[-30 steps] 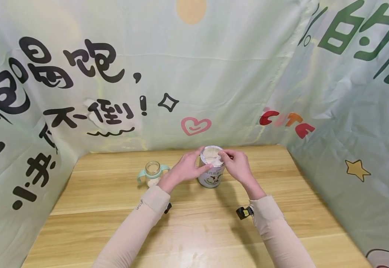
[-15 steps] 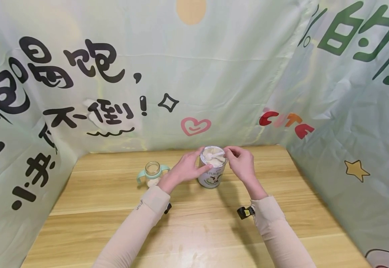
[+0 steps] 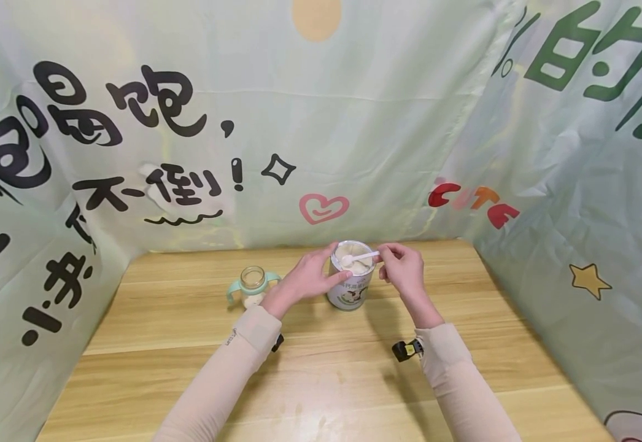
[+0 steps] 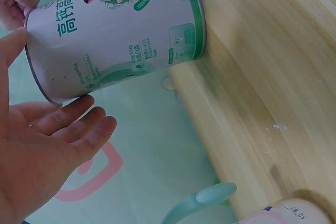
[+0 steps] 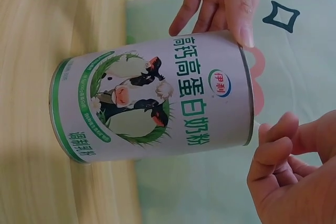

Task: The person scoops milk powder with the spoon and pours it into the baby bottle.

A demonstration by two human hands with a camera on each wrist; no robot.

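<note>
An uncovered milk powder can (image 3: pixel 347 296), white with a cow picture and a green band at its base, stands upright on the table. My left hand (image 3: pixel 307 276) holds its left side near the top, thumb at the front rim and fingers round the side. With thumb and fingertips my right hand (image 3: pixel 404 270) pinches the handle of a white scoop (image 3: pixel 365 256) at the can's right rim. The scoop's bowl lies over the pale powder (image 3: pixel 358 267) inside. In the right wrist view the scoop is hidden behind my curled fingers (image 5: pixel 273 153).
A baby bottle (image 3: pixel 252 278) with mint-green handles and an open top stands left of the can, partly behind my left wrist. White specks (image 4: pixel 278 128) lie on the wooden table (image 3: pixel 310 380). Printed fabric walls (image 3: pixel 387 123) enclose the back and sides.
My right hand has moved a little right, away from the can's middle, drawing the scoop's handle out past the rim so more of it shows. My left hand stays on the can.
</note>
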